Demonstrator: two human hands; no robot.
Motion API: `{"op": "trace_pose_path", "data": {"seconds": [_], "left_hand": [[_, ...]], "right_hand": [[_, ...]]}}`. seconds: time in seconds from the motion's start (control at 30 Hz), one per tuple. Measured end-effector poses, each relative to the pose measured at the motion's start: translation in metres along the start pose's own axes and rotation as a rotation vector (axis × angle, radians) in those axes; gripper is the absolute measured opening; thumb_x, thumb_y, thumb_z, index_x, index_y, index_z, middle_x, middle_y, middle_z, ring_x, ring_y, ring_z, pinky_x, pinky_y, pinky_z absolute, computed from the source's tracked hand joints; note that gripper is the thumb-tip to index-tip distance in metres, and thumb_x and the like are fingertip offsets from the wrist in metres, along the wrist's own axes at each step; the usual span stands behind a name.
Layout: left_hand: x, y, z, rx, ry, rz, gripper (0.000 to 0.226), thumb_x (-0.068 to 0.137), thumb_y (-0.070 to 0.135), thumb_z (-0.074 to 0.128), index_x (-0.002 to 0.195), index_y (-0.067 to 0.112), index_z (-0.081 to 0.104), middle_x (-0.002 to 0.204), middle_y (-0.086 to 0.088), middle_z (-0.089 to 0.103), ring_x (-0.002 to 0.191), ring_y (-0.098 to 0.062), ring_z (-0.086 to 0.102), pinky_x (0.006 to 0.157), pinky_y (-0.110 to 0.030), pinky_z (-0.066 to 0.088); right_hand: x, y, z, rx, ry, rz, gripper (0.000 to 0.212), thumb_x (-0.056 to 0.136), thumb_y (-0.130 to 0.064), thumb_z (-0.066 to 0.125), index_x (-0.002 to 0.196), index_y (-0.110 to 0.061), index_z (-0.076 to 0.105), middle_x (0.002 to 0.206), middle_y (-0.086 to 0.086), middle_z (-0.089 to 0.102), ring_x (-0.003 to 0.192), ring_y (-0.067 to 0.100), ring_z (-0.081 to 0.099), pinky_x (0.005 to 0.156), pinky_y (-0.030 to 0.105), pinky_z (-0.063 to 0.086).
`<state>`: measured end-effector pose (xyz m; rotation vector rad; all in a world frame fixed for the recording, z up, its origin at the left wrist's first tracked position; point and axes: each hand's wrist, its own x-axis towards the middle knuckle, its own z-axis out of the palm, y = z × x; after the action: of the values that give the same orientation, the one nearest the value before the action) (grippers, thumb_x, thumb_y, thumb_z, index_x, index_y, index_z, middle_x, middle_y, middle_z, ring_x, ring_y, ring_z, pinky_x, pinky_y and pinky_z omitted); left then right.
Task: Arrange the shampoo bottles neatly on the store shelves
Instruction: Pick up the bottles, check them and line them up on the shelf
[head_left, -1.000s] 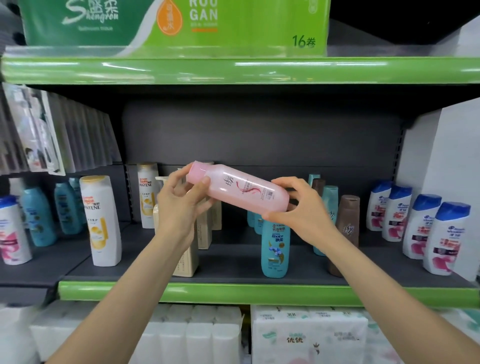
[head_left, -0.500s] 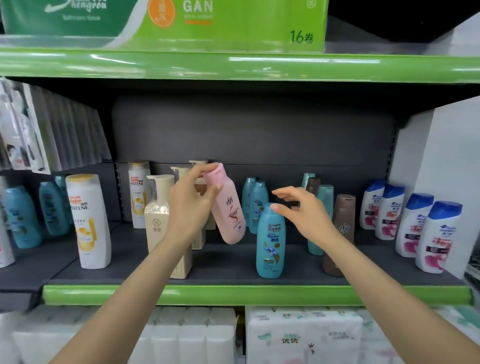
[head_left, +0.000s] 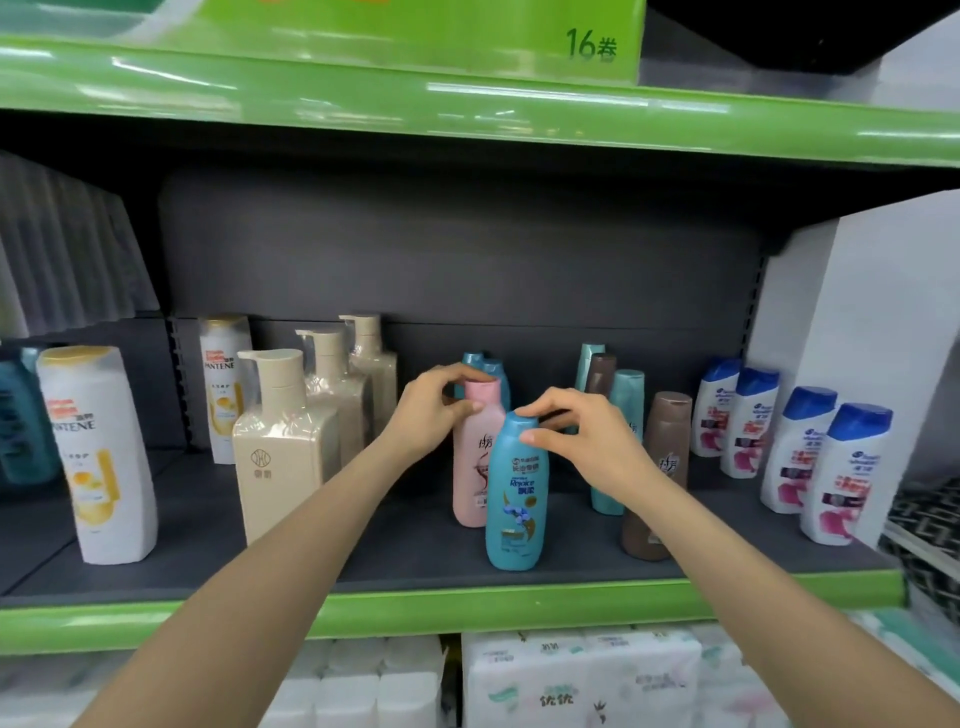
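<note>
A pink shampoo bottle (head_left: 471, 467) stands upright on the dark shelf (head_left: 395, 551), just behind a teal Rejoice bottle (head_left: 514, 493). My left hand (head_left: 434, 408) grips the pink bottle's cap and neck. The top of the teal bottle is pinched by my right hand (head_left: 576, 431), thumb in front and fingers curled over the cap. More teal bottles (head_left: 491, 369) stand behind the pink one. Brown bottles (head_left: 667, 441) and another teal bottle (head_left: 626, 400) stand to the right, partly hidden by my right wrist.
Cream pump bottles (head_left: 283, 447) and white Pantene bottles (head_left: 96, 457) stand on the left. White bottles with blue caps (head_left: 841, 467) line the right side by a white wall. Tissue packs (head_left: 576, 680) fill the shelf below. A green shelf edge (head_left: 467, 605) runs along the front.
My left hand has stood the pink bottle upright on the shelf behind the teal bottle. My right hand has come down and taken the teal bottle's top. The camera has moved closer.
</note>
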<state>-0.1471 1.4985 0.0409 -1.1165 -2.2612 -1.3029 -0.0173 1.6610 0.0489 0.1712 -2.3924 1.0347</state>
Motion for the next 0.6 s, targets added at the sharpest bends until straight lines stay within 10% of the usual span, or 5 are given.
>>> {"op": "trace_pose_path", "data": {"seconds": [0.6], "left_hand": [[-0.001,0.002,0.013,-0.127,-0.011,0.070,0.033,0.086,0.006,0.062,0.112,0.026,0.059,0.118,0.005,0.053,0.118,-0.014,0.050,0.098,-0.029,0.044]], "right_hand": [[-0.003,-0.005,0.002,0.053,0.002,0.010,0.021,0.082,-0.014,0.070,0.098,-0.027,0.065,0.100,-0.012,0.065,0.094,0.002,0.061,0.084,0.021,0.051]]}}
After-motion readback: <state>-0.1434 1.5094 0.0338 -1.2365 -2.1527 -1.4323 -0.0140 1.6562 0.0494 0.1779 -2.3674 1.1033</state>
